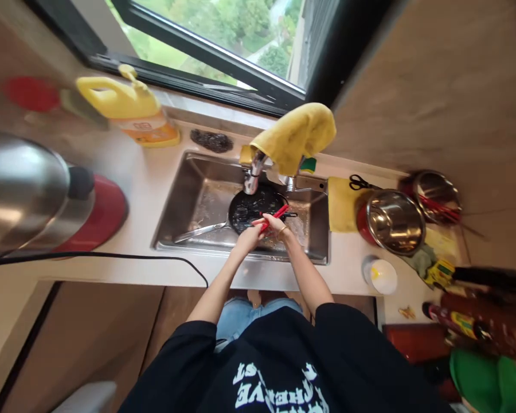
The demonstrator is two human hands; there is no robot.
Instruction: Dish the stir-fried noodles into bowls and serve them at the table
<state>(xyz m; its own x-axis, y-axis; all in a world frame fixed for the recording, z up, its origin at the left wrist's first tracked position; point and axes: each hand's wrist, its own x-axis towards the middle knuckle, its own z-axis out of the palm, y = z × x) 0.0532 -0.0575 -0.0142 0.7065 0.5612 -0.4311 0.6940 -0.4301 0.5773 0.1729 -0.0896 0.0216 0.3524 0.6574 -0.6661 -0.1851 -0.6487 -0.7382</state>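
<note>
Over the steel sink point(180, 189) both my hands meet above a black pan point(251, 207). My left hand point(250, 234) and my right hand point(276, 225) are closed together on a red-handled utensil point(275, 217) that slants up toward the right. The tap point(253, 172) hangs just above the pan, with a yellow cloth point(296, 136) draped over it. A metal-handled utensil point(200, 231) lies in the basin to the left of the pan.
A yellow detergent jug point(131, 112) and a steel scourer point(211, 140) sit behind the sink. Steel bowls point(394, 221), scissors point(359, 183), a white cup point(382, 275) and bottles crowd the right counter. A steel kettle point(21, 189) and black cord point(112, 255) are on the left.
</note>
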